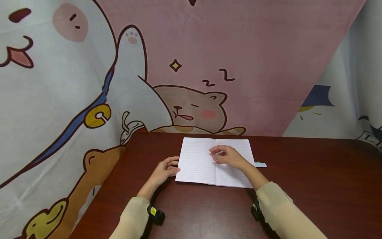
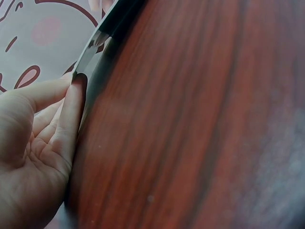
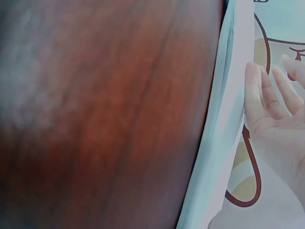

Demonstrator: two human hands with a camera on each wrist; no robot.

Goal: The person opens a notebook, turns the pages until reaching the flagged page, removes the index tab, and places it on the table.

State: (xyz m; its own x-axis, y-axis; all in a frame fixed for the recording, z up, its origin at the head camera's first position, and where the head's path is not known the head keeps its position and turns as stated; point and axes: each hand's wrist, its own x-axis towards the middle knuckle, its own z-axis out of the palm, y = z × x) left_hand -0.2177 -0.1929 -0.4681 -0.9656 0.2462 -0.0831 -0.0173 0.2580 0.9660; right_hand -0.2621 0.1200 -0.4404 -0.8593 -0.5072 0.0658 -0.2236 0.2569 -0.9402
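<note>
An open notebook (image 1: 197, 161) with blank lined pages lies on the dark red-brown table (image 1: 197, 212). At its left edge, my left hand (image 1: 165, 170) pinches the notebook between thumb and fingers; the left wrist view shows this hand (image 2: 43, 138) at the notebook's edge (image 2: 88, 62) close up. Over the pages near the centre fold is my right hand (image 1: 228, 157), its fingers loosely bent with nothing between them. In the right wrist view the right hand (image 3: 279, 107) has its fingers spread beside the page; whether a fingertip touches the paper I cannot tell.
A pale blue-white strip (image 1: 260, 164) sticks out from under the notebook's right side. Behind the table hangs a cloth (image 1: 253, 66) printed with cartoon animals. Each wrist wears a small black camera, one of them the left camera (image 1: 156, 215).
</note>
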